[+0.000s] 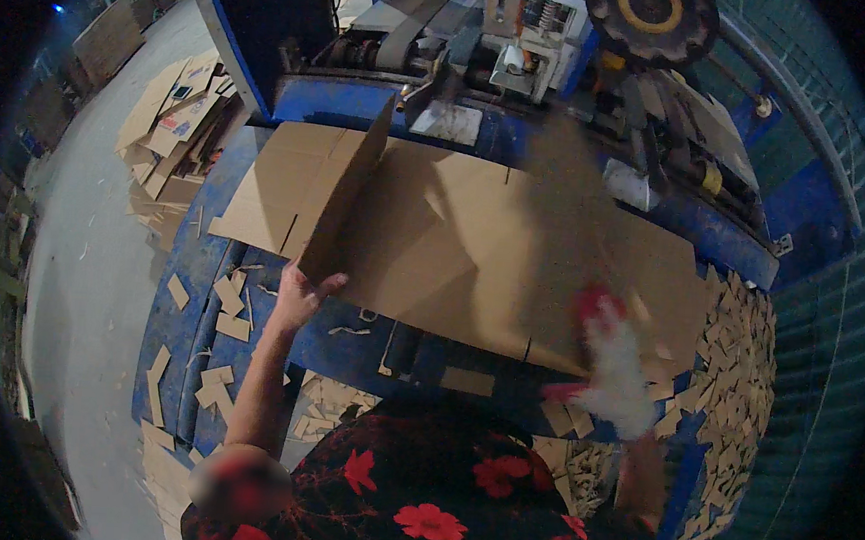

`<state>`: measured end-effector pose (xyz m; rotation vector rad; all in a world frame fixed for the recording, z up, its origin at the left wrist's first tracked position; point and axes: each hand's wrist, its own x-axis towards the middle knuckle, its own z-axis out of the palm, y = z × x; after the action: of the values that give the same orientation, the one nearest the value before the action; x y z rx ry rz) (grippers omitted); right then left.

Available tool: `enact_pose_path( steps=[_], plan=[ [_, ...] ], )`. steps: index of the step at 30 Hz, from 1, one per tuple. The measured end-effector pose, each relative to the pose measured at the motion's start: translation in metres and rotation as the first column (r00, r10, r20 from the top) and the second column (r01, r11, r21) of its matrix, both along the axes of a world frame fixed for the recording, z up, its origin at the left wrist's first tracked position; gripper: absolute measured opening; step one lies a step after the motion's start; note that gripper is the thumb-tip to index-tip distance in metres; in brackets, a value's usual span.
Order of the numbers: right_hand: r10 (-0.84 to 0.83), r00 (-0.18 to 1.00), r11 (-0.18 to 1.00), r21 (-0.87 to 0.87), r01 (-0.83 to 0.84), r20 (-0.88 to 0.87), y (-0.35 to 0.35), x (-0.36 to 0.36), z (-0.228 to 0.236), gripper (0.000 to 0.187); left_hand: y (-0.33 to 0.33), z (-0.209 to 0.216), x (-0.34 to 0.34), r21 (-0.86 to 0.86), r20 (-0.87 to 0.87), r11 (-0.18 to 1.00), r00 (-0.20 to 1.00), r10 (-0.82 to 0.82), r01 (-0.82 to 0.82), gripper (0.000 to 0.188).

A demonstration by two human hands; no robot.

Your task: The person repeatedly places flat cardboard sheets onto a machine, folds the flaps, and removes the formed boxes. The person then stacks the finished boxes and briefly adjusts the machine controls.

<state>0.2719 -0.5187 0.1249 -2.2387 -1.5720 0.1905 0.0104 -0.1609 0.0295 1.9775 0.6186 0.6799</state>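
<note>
A large brown cardboard sheet (425,230) with slots cut in its edges lies across the blue machine table in front of me. Toward the left, part of it is folded upright. My left hand (304,297), bare, grips the near edge at this fold, its thumb pointing right and its other fingers mostly hidden by the board. On the right, my right hand (612,363) wears a white and red glove and is over the sheet's near right part, smeared by motion. Beyond it a raised cardboard flap (569,194) is blurred too, so its contact with the glove cannot be made out.
A blue machine (499,127) with rollers and metal plates stands along the far side. Small cardboard offcuts (735,384) heap up at the right, and more lie on the table (188,355) at the left. Stacked cardboard (181,125) sits on the floor at the far left.
</note>
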Motion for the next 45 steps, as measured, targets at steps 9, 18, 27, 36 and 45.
enact_pose_path(
  steps=[9, 18, 27, 36, 45],
  plan=[
    [0.111, 0.857, 0.993, -0.093, -0.074, 0.503, 0.018, 0.016, -0.076, 0.048, -0.003, 0.000, 0.060, 0.607, -0.127, 0.777, 0.986, -0.110, 0.165, 0.071],
    [-0.066, 0.746, 0.997, 0.063, 0.033, 0.663, 0.073, 0.134, -0.097, 0.050, 0.041, -0.002, 0.180, 0.668, -0.100, 0.724, 0.985, -0.140, 0.170, 0.057],
    [-0.130, 0.774, 0.976, -0.058, 0.210, 0.619, 0.136, 0.222, -0.111, 0.059, 0.099, -0.009, 0.283, 0.800, -0.129, 0.596, 0.990, 0.053, 0.072, 0.050],
    [-0.190, 0.803, 0.929, -0.161, 0.333, 0.566, 0.224, 0.332, -0.058, 0.052, 0.154, -0.004, 0.396, 0.591, -0.089, 0.806, 0.993, 0.079, -0.012, 0.038],
    [-0.655, 0.639, 0.730, 0.120, 0.673, 0.402, -0.004, 0.208, -0.073, 0.071, 0.138, -0.019, 0.053, 0.795, -0.365, 0.567, 0.575, 0.732, -0.216, 0.049]
  ],
)
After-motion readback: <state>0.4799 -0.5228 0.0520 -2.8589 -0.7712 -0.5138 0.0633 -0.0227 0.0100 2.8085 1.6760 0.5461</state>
